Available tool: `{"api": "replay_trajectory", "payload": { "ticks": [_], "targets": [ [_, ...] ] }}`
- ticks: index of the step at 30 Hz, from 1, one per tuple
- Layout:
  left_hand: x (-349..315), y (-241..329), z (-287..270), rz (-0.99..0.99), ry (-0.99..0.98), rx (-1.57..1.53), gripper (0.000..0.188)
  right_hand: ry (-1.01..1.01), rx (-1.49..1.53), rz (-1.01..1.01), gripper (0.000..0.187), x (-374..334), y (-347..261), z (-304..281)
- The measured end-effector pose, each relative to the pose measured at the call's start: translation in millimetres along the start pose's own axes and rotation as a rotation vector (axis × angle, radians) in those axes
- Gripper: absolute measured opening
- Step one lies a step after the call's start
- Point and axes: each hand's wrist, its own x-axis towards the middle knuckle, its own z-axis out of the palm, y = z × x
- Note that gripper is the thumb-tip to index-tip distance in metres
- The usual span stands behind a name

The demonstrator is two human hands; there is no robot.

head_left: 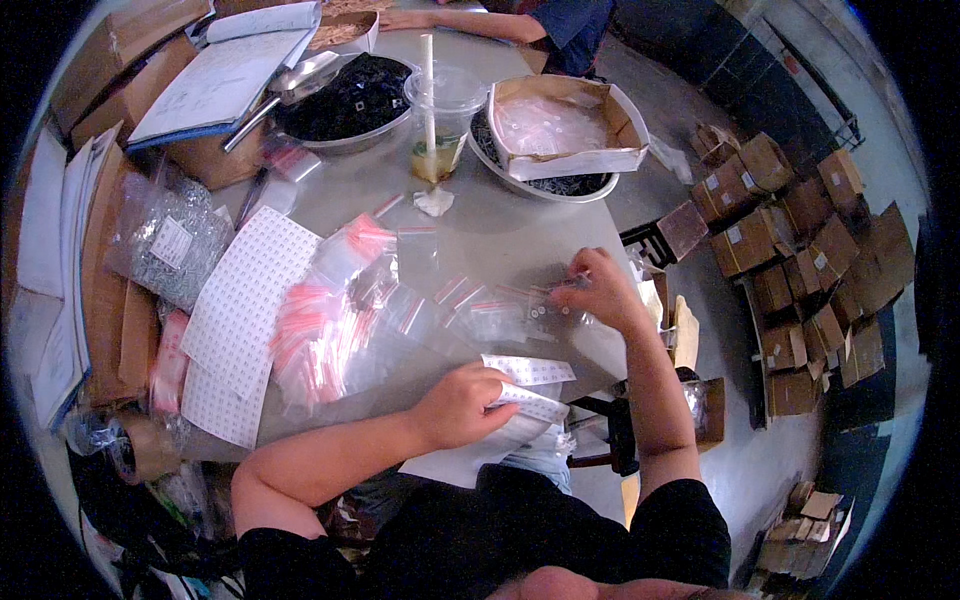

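Observation:
My left hand (pixel 462 408) is closed on a white label sheet (pixel 535 403) printed with small marks, held at the table's near edge. A separate strip of labels (pixel 540 371) lies just beyond its fingers. My right hand (pixel 604 290) is over the right side of the table, fingertips pinched together at the end of a row of small clear zip bags (pixel 490 318). Whatever sits between those fingertips is too small to make out. To the left, many empty-looking zip bags with red-edged tops (pixel 318 340) lie in a loose heap beside larger label sheets (pixel 245 300).
Farther back stand a bowl of black parts (pixel 352 105), a lidded plastic cup with a straw (pixel 437 150), and a white box of clear bags (pixel 560 120) on another bowl. A bag of metal parts (pixel 178 245) lies left. Another person's arm (pixel 480 24) rests at the far end.

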Motion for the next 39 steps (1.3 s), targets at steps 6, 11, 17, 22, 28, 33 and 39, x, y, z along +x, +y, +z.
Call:
{"api": "replay_trajectory", "payload": {
  "ticks": [6, 11, 17, 22, 28, 33, 39],
  "targets": [
    [-1, -1, 1, -0.025, -0.013, -0.014, 0.018, 0.006, -0.073, -0.115, 0.057, -51, -15, 6],
    [-3, 0, 3, -0.003, -0.005, -0.009, 0.019, 0.045, -0.026, -0.253, 0.051, -60, -38, 19],
    [0, 0, -1, 0.029, -0.017, 0.018, 0.024, 0.145, -0.129, -0.25, 0.039, -40, -6, 33],
    [0, -1, 0, 0.022, -0.022, -0.02, 0.018, 0.52, 0.143, -0.172, 0.028, 40, -30, -10],
    [3, 1, -8, -0.043, -0.103, -0.015, 0.016, 0.686, 0.052, -0.19, 0.035, 157, -45, -35],
    [3, -2, -6, -0.009, -0.043, -0.073, 0.016, 0.61, -0.184, -0.23, 0.035, 135, -67, -24],
    [0, -5, 2, 0.024, -0.005, -0.069, 0.015, -0.316, 0.252, -0.383, 0.021, -5, -71, -4]
  ]
}}
